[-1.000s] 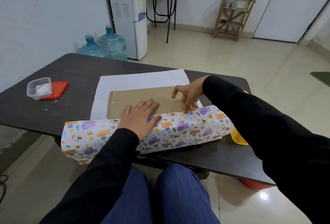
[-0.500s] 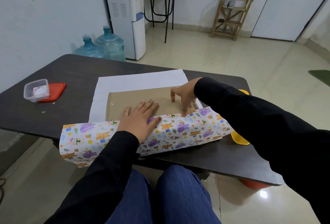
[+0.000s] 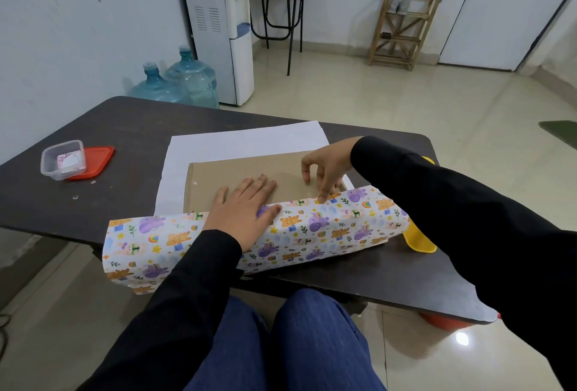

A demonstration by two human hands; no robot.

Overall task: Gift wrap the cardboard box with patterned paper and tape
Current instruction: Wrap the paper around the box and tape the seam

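Left hand lies flat, fingers straight and together, and presses the patterned paper down where it wraps over the near long edge of the cardboard box. It grips nothing. Its fingertips reach past the paper's free edge onto the bare cardboard top, about midway along the box. The right hand is over the box's right end. Its fingers are arched and its lowest fingertips are set on the same paper edge, with the index finger lifted clear. I see nothing held in it, though a small scrap of tape would be hard to make out.

The box lies flat on the table with its long axis running left to right across the person. The printed flap covers its near side and a strip of its top. The rest of the sheet lies white side up beyond the box's far long edge, away from both hands. By my reading the near flap is being held for fixing, so the coming move turns on that far flap. It has to come back across the short axis to meet the pinned edge. The right hand is nearer the far edge and looks freer to go, since the left is doing the holding.

Counted: one box, one sheet of paper, two hands. Well left of the box stand one clear plastic tub and one red lid, touching each other. A yellow object sits just beside the box's right end. Two water jugs stand on the floor beyond the box. I cannot pick out a tape roll.
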